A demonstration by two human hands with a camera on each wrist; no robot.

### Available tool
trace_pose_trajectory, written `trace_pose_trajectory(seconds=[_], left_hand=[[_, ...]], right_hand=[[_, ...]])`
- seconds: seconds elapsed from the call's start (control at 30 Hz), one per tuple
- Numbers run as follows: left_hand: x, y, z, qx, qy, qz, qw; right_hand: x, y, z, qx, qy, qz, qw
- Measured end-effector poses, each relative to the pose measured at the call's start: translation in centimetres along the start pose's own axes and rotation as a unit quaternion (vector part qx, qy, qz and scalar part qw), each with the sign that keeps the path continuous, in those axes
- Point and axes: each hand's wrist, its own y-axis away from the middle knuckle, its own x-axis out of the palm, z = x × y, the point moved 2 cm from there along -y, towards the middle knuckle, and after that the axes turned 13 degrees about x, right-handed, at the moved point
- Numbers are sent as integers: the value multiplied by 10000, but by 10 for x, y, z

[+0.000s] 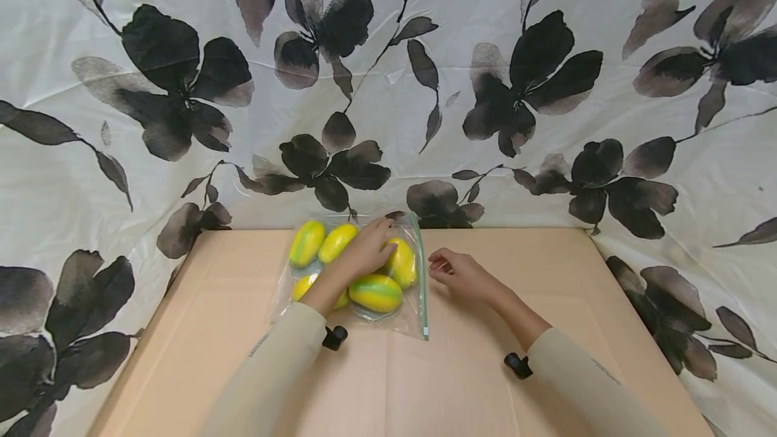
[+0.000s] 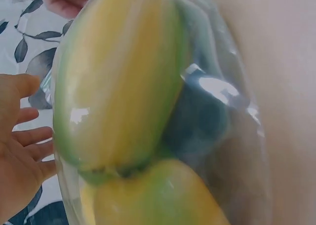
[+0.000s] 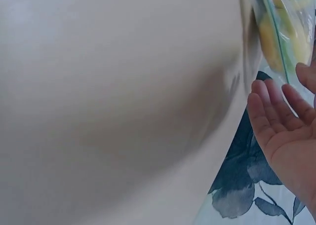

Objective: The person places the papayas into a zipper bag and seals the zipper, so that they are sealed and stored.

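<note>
A clear zip-top plastic bag (image 1: 397,322) lies on the cardboard, its green zip strip (image 1: 423,288) along the right side. Inside are several oval, mango-like fruits (image 1: 375,293), yellow with green streaks. My left hand (image 1: 364,251) reaches across the top of the bag among the fruits, covering part of it. In the left wrist view its fingers (image 2: 37,136) are spread beside the bulging plastic. Just right of the zip edge, my right hand (image 1: 455,270) hovers with loosely bent fingers and nothing in them. The right wrist view shows its palm facing up near the bag.
A tan cardboard sheet (image 1: 522,268) covers the work surface, with a crease down its middle. Behind and at both sides hangs white cloth (image 1: 413,113) printed with dark flowers. Both sleeved wrists carry small black devices (image 1: 518,365).
</note>
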Motion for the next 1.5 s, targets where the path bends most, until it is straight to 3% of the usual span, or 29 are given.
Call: trace_pose_trajectory(seconds=[0.37,0.53,0.7,0.9,1.07,1.17,1.33,1.5], left_hand=[[-18,52,31,-165,-223,-600,9978],[-31,81,57,-556,-164,-962,9937],[-38,108,83,-927,-88,-1352,9864],[-40,131,103,-1371,478,-1407,9793],[-37,143,114,-1858,1034,-1300,9684],[-35,146,117,-1996,1399,-1204,9623],[-30,145,118,-1932,1559,-995,9636],[-25,143,110,-1735,1556,-1036,9669]], right_hand=[[15,-22,6,483,-826,-42,9954],[20,-23,9,613,-745,-219,9951],[27,-24,13,732,-1283,22,9890],[31,-26,14,796,-1639,111,9832],[31,-25,13,749,-1646,55,9835],[30,-24,13,727,-1584,7,9847],[30,-23,12,624,-1457,-6,9874],[32,-22,8,478,-1317,-12,9901]])
